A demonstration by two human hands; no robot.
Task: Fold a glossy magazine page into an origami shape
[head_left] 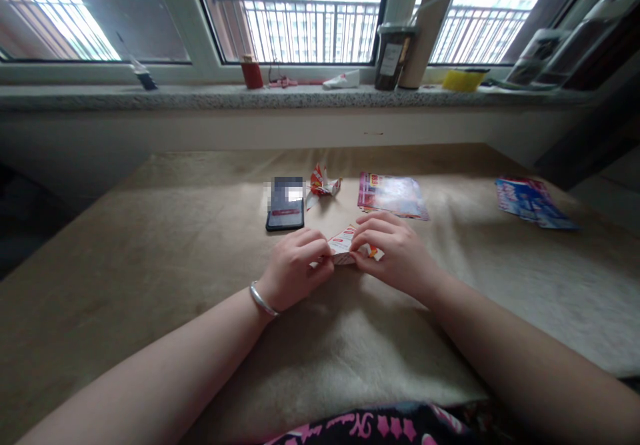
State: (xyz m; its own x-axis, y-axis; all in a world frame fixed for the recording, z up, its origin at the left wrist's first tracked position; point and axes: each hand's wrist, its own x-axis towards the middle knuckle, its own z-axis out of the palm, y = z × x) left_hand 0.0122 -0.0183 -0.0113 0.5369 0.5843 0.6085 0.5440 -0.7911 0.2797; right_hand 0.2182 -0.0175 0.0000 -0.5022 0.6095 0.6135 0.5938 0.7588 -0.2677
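Between my two hands is a folded piece of printed paper, white with red print and a slanted upper edge. My left hand, with a silver bangle at the wrist, pinches its left end. At its right end the fingers of my right hand are closed on the paper and cover part of it. A small red, yellow and white bit of the paper shows under the right fingers. Just beyond stands a folded paper figure in red and white, with pointed tips.
A phone lies left of the paper figure. Behind my right hand is a stack of colourful leaflets; more blue leaflets lie far right. The stone windowsill holds a red spool, a dark lidded container and a yellow item.
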